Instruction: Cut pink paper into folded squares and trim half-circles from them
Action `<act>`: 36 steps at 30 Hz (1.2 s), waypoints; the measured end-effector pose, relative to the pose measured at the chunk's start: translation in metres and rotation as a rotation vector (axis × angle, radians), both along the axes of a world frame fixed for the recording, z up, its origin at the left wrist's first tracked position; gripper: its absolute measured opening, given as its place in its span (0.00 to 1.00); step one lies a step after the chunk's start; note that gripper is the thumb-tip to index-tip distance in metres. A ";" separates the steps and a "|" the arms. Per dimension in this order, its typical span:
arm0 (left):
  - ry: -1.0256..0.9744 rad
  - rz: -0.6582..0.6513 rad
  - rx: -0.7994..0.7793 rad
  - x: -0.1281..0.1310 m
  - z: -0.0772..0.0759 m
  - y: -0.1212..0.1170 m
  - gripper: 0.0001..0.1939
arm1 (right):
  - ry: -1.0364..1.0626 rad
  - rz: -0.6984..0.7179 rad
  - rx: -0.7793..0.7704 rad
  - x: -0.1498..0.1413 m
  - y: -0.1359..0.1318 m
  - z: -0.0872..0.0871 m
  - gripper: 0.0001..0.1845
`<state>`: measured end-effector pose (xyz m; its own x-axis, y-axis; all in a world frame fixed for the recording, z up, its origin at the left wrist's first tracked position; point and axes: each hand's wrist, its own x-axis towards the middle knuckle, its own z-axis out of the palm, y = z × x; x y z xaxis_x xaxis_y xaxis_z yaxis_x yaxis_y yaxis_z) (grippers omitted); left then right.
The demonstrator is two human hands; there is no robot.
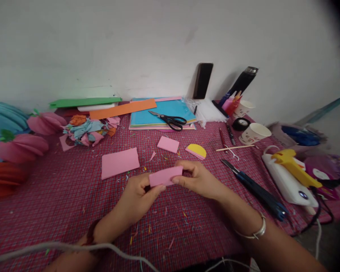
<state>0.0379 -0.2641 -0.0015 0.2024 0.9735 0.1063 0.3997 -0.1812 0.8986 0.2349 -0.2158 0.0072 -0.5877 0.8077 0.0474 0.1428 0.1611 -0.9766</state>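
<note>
Between my two hands is a small folded strip of pink paper (164, 176), held just above the checked tablecloth. My left hand (137, 196) pinches its left end, thumb along the lower edge. Its right end is gripped by my right hand (194, 179), with the thumb in front and the fingers behind. Beyond my left hand lies a larger pink paper piece (120, 163). A smaller pink rectangle (168, 144) and a yellow rounded paper piece (197, 150) with a pink edge lie just past my hands.
Black-handled scissors (170, 120) rest on stacked coloured sheets (158, 113). Crumpled scraps (87, 130) and paper pumpkin shapes (22, 147) are at left. On the right are a box cutter (255, 190), a yellow glue gun (296, 166), paper cups (255, 133) and a white cable (73, 247) in front.
</note>
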 end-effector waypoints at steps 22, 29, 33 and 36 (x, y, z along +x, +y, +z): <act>0.763 -0.173 0.138 -0.136 -0.008 0.046 0.29 | -0.836 -0.402 0.675 -0.019 0.093 -0.029 0.18; 0.704 -0.144 0.184 -0.137 -0.003 0.048 0.18 | -0.645 -0.291 0.779 -0.015 0.053 -0.015 0.14; 0.876 -0.145 0.183 -0.127 0.002 0.045 0.22 | -0.557 -0.193 0.761 -0.020 0.033 -0.015 0.11; 1.039 -0.135 0.173 -0.115 0.007 0.045 0.23 | -0.523 -0.139 0.737 -0.024 0.027 -0.021 0.12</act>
<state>-0.0771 -0.2186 0.0052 0.3782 0.9246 -0.0461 0.9237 -0.3736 0.0850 0.2107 -0.1892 -0.0138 -0.5794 0.7433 0.3343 0.6025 0.6668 -0.4385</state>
